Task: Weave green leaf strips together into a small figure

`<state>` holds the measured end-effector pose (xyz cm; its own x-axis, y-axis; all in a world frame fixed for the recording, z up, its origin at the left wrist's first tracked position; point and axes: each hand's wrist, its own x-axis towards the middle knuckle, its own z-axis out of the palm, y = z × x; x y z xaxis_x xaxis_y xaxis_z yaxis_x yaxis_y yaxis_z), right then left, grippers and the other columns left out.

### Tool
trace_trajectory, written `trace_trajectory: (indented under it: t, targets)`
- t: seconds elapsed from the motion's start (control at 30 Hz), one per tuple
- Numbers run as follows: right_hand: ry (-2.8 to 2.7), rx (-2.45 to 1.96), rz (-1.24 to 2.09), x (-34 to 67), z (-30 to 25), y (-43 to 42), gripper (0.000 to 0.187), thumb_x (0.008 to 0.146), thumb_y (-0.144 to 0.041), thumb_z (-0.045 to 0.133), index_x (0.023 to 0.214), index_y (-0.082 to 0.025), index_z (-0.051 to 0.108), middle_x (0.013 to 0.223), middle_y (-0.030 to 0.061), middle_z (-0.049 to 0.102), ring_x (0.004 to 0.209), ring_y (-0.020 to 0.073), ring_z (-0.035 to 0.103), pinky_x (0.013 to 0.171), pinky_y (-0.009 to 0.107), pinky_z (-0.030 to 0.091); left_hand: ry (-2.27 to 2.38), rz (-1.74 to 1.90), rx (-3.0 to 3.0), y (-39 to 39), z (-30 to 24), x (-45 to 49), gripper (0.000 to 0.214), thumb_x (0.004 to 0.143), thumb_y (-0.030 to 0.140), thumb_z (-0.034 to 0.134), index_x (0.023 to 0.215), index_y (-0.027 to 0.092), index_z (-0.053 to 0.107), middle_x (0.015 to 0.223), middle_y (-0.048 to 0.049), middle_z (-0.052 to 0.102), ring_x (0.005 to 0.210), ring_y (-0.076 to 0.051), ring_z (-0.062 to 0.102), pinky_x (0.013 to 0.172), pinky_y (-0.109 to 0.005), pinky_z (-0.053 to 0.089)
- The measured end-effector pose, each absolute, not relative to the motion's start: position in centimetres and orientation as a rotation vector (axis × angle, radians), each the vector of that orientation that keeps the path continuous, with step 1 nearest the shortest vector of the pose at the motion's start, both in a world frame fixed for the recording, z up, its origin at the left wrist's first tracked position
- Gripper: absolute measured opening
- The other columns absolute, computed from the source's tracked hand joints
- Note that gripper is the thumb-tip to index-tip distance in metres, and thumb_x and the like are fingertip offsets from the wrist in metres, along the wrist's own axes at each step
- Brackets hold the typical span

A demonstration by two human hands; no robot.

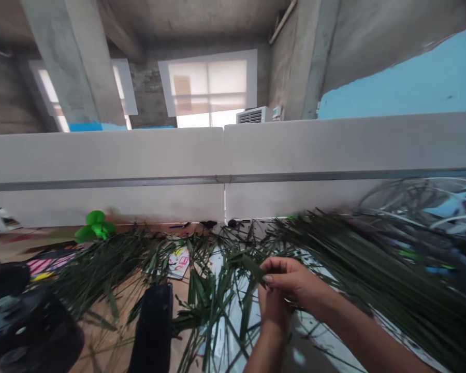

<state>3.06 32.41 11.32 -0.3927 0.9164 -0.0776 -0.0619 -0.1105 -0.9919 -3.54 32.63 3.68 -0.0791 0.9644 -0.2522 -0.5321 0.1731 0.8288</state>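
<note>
The right hand point(295, 284) pinches a narrow green leaf point(253, 268) between thumb and curled fingers, above the middle of the desk point(112, 342). The left hand point(272, 310) sits just beneath, its fingers hidden, so I cannot tell its grip. Long leaves point(373, 259) blur across the desk's right side. A dark object point(153, 326) is cut off at the near edge.

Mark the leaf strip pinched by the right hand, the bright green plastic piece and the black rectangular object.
leaf strip point(252, 268): head view, middle of the dark blade.
bright green plastic piece point(95, 217): head view, its upper lobe.
black rectangular object point(153, 326): head view, middle of its front face.
</note>
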Motion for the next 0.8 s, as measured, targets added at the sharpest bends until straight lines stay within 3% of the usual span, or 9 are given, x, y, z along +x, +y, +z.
trace_trajectory:
  t: [0.07,0.13,0.33,0.63,0.8]
  targets:
    - [-1.359,-1.008,1.588,5.6,10.6,32.0,0.021,0.066,-0.034,0.077,0.074,-0.018,0.066,0.064,-0.0025,0.059,0.056,0.0110,0.044,0.055,0.024,0.031,0.936,1.330,0.614,32.9,3.4,-3.2,0.024,0.079,0.029,0.077,0.092,0.012,0.067,0.077,-0.0011,0.066,0.066,-0.016,0.063,0.060,-0.027,0.052]
    - [-1.336,-1.009,1.540,7.9,9.8,31.7,0.024,0.067,-0.036,0.079,0.075,-0.017,0.067,0.065,-0.0029,0.058,0.056,0.0100,0.041,0.056,0.024,0.028,0.854,1.347,0.667,33.0,3.2,-3.5,0.026,0.068,0.029,0.082,0.081,0.014,0.066,0.064,0.0029,0.061,0.054,-0.011,0.056,0.053,-0.022,0.044]
    - [-1.251,-1.070,1.511,12.5,7.4,31.8,0.029,0.065,-0.039,0.082,0.078,-0.018,0.068,0.068,-0.0028,0.060,0.057,0.0106,0.042,0.056,0.025,0.027,0.815,1.329,0.800,32.9,3.6,-4.2,0.029,0.065,0.038,0.079,0.081,0.016,0.069,0.065,0.0010,0.065,0.055,-0.011,0.055,0.051,-0.021,0.041]
    - [-1.305,-1.128,1.432,13.6,6.1,33.3,0.031,0.061,-0.040,0.078,0.082,-0.019,0.070,0.068,-0.0028,0.062,0.055,0.0103,0.040,0.055,0.026,0.026,0.817,1.266,0.879,32.9,3.3,-3.9,0.041,0.061,0.048,0.085,0.078,0.016,0.069,0.060,0.0046,0.057,0.050,-0.008,0.048,0.049,-0.020,0.039]
    - [-1.310,-1.107,1.386,13.9,6.4,33.2,0.027,0.065,-0.037,0.074,0.084,-0.019,0.069,0.071,-0.0015,0.064,0.062,0.0137,0.049,0.060,0.027,0.031,0.944,1.282,0.980,32.4,3.6,-4.3,0.042,0.075,0.049,0.074,0.102,0.018,0.070,0.078,-0.0008,0.066,0.060,-0.012,0.055,0.052,-0.020,0.039]
